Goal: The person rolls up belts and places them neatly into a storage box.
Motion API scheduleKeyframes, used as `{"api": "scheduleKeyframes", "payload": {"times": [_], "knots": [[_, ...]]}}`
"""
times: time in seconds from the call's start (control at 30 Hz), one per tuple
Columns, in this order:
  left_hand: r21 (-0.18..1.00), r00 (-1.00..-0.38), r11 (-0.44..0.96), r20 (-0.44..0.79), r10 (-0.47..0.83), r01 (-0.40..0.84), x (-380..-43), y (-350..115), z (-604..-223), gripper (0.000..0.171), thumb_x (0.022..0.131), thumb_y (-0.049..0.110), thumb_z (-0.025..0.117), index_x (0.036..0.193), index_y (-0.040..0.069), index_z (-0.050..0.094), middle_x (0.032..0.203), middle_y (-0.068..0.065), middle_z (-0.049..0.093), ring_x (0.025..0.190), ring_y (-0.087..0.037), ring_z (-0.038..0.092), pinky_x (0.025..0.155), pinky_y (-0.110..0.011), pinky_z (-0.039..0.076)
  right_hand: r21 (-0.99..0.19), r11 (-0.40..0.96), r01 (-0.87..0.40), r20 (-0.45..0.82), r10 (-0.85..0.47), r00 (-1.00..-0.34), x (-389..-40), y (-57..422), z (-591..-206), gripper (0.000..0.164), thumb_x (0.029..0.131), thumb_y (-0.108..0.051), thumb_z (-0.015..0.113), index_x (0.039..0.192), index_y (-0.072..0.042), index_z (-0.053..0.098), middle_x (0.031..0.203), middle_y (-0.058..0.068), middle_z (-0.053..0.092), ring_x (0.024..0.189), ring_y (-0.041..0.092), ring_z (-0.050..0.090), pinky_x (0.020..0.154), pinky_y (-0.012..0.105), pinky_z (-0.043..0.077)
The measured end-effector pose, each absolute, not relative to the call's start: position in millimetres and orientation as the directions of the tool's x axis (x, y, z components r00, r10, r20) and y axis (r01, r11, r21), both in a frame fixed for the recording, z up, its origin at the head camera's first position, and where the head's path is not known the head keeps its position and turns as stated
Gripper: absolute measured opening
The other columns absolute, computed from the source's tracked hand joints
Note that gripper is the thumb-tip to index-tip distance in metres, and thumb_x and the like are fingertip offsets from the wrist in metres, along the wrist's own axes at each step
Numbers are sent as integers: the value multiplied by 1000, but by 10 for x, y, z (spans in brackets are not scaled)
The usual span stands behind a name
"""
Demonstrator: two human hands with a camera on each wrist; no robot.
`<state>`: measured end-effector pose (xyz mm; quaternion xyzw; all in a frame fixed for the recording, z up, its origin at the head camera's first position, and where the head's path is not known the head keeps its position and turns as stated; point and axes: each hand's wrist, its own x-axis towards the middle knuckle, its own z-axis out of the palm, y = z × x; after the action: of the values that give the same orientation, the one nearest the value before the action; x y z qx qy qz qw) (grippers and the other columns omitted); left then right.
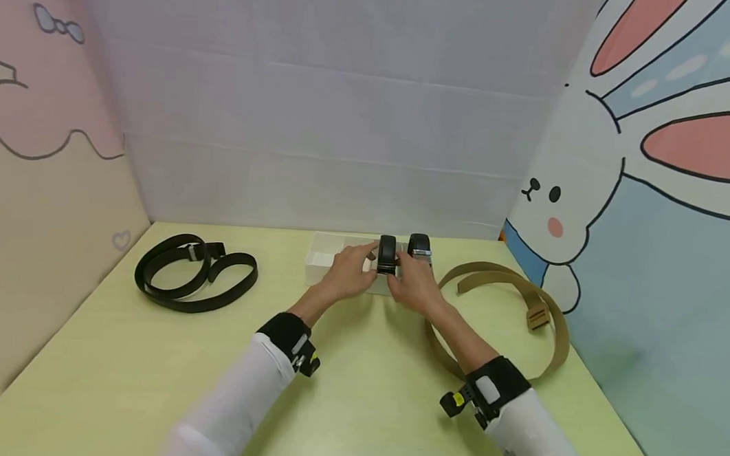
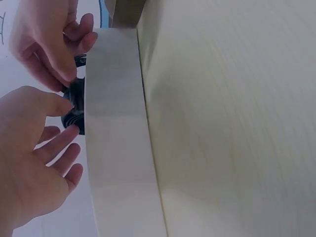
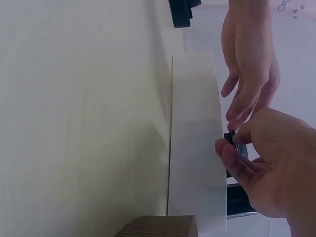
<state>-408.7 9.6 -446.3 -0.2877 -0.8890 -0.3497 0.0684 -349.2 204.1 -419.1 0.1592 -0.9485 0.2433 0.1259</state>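
Observation:
A black belt rolled into an upright coil (image 1: 386, 255) stands at the white box (image 1: 337, 282), between both hands. My left hand (image 1: 349, 271) is on its left side; in the left wrist view the thumb and index finger meet the dark coil (image 2: 75, 106), the other fingers loosely bent. From the right, my right hand (image 1: 416, 282) pinches the coil, thumb and finger at its edge in the right wrist view. Another rolled black belt (image 1: 420, 245) with a silvery buckle stands in the box just behind the right hand. The box's front wall hides the coils' lower parts in the wrist views.
On the left of the pale table (image 1: 355, 406) lies a loosely looped black belt (image 1: 212, 303). A tan webbing belt (image 1: 560, 341) with a tan buckle (image 1: 537, 316) lies in a wide loop at right, partly under the right forearm. A white cloth wall (image 1: 327, 116) rises behind.

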Motion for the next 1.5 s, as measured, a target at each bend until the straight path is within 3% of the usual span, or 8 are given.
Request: {"api": "scheduleKeyframes", "payload": {"times": [0.1,0.27,0.6,0.8,0.9,1.03,1.13,1.5], "knots": [[565,-807,581,347,478,587,-3928,-178,-4377,54,108,12,67,160,0,59,145,-21,75,140,-45,66,118,-64,50,-364,823,-436,453,-253,-855,-3390,1990,-4275,47,103,-5,70,144,15,62,129,33,77,78,31,73,86,54,65],[590,-798,538,414,438,602,-3723,-789,-4293,44,111,12,67,154,1,66,148,-21,73,137,-42,69,115,-63,55,-364,731,-577,520,-355,-777,-3239,1773,-4345,33,100,-1,73,131,9,70,117,25,77,80,29,74,75,42,64],[597,-856,639,474,206,484,-3377,-2252,-4344,35,114,8,62,145,-3,71,139,-27,76,122,-45,77,104,-63,61,-369,569,-735,253,-700,-668,-3292,906,-4419,29,112,-9,65,136,5,73,140,19,77,139,38,70,121,54,53],[514,-852,758,514,104,403,-3305,-2830,-4485,26,109,3,65,131,-7,77,123,-30,81,113,-51,77,95,-69,61,-355,564,-745,151,-752,-641,-3403,238,-4462,39,117,-12,59,152,3,63,158,17,68,155,33,60,132,45,45],[460,-861,804,494,122,377,-3348,-2984,-4580,25,107,2,67,127,-8,78,121,-32,81,99,-52,78,83,-65,62,-275,590,-759,111,-765,-635,-3424,-66,-4460,44,118,-15,59,159,0,58,166,14,61,162,28,53,135,37,41],[364,-894,864,405,189,348,-3395,-3109,-4681,28,106,5,72,128,-11,77,127,-35,79,103,-55,77,86,-64,64,-140,607,-782,78,-780,-620,-3429,-377,-4461,50,118,-18,60,165,-2,52,173,13,53,168,28,45,139,33,34],[321,-911,885,350,221,337,-3395,-3134,-4733,28,105,7,75,125,-12,78,127,-35,78,116,-57,76,96,-67,62,-61,614,-787,78,-783,-617,-3457,-534,-4515,49,118,-18,60,164,-3,53,174,13,54,168,30,44,139,33,33],[264,-905,889,313,288,374,-3288,-2955,-4685,9,101,3,78,105,2,86,100,-18,84,85,-34,78,73,-52,62,128,671,-731,146,-741,-655,-3456,-552,-4626,23,113,-29,71,133,-19,78,129,-4,78,120,13,76,101,26,61]]}}
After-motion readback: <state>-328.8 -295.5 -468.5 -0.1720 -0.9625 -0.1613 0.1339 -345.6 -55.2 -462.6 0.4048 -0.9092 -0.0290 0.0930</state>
